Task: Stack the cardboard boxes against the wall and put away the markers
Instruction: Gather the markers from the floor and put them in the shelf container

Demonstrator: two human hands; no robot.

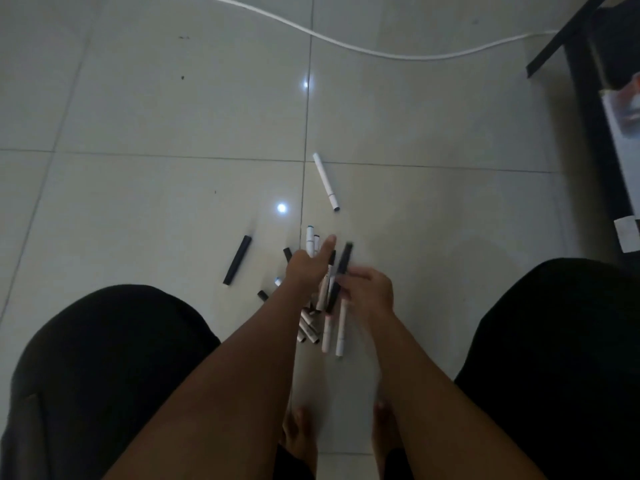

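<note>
Several markers lie on the tiled floor between my knees. A white marker (326,181) lies alone farther out. A black marker (237,260) lies apart to the left. My left hand (306,268) grips a bunch of markers (311,241), white ends sticking out past its fingers. My right hand (369,291) pinches a black marker (341,271) and is blurred. Below the hands lies a loose pile of markers (329,332), white and dark ones. No cardboard box is in view.
A white cable (346,46) snakes across the floor at the top. Dark furniture with a black leg (568,32) stands at the right edge, with white paper (627,237) by it. My bare feet (301,434) and dark-clothed knees frame the pile.
</note>
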